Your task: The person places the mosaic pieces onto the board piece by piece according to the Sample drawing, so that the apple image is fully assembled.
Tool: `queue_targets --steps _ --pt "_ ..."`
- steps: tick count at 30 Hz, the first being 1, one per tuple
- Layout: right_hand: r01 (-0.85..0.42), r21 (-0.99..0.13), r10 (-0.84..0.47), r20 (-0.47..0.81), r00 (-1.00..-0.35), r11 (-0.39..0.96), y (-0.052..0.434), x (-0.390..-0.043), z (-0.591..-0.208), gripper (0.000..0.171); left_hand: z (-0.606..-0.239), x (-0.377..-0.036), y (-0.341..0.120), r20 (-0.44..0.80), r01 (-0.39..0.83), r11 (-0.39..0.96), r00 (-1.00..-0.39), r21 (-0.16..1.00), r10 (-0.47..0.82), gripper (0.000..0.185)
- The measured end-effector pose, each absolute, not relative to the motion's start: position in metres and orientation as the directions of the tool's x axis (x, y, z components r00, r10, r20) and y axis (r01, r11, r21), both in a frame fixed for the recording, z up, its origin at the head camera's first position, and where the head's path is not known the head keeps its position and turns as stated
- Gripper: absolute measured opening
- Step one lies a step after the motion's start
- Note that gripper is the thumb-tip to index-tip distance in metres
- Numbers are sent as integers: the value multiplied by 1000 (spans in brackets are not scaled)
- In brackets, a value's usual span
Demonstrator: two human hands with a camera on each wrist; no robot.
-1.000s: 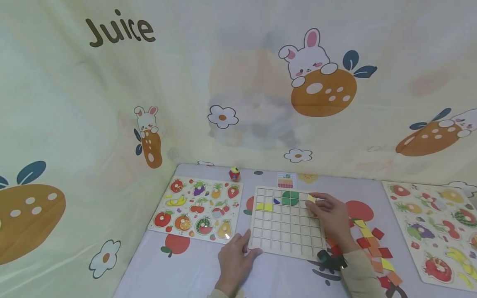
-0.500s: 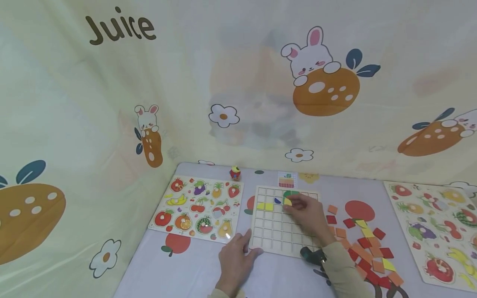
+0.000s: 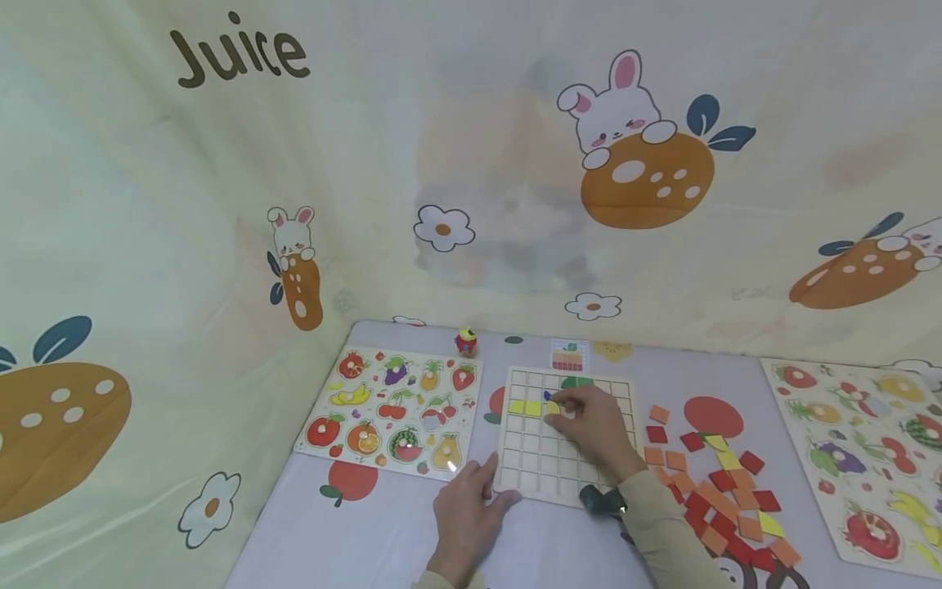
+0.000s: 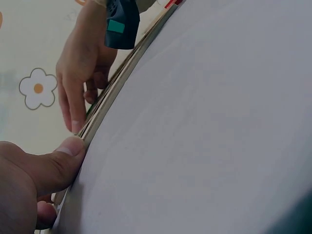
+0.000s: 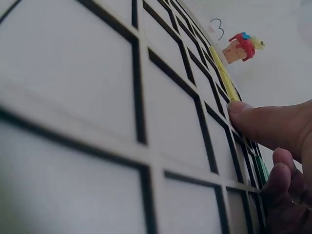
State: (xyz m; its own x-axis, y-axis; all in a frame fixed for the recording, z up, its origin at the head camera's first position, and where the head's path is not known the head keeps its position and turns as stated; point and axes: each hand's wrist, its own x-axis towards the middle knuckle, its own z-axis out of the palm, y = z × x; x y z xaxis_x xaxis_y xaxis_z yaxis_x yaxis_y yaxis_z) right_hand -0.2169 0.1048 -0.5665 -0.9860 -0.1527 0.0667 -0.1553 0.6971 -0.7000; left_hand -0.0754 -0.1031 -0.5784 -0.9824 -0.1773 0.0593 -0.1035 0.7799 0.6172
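A pale wooden grid board (image 3: 540, 477) lies on the table. At its near left corner my left hand (image 3: 466, 515) holds it, thumb along the front edge and index finger by the left edge. My right hand (image 3: 594, 424) pinches a small yellow piece (image 3: 551, 407) over the grid, just right of two yellow tiles (image 3: 526, 407). A blue piece (image 3: 548, 396) sits right above the fingertips. Green tiles (image 3: 576, 382) in the upper rows are partly hidden by the right hand. In the right wrist view, the thumb (image 5: 251, 117) presses at the end of the yellow row.
Orange, red and yellow tiles (image 3: 724, 495) lie scattered to the right of the board. Fruit puzzle boards stand at the left (image 3: 390, 409) and far right (image 3: 857, 458). A small toy figure (image 3: 466, 341) and a picture card (image 3: 570, 356) are behind the grid.
My right hand has carried the yellow piece leftward from the board's upper right to beside the yellow tiles. The left hand has stayed at the corner.
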Motion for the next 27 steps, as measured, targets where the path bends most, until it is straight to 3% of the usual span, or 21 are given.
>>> queue_targets --steps 27 --pt "-149 -681 -142 68 -988 717 104 -214 -566 21 -573 -75 -101 53 -109 783 -983 612 -178 69"
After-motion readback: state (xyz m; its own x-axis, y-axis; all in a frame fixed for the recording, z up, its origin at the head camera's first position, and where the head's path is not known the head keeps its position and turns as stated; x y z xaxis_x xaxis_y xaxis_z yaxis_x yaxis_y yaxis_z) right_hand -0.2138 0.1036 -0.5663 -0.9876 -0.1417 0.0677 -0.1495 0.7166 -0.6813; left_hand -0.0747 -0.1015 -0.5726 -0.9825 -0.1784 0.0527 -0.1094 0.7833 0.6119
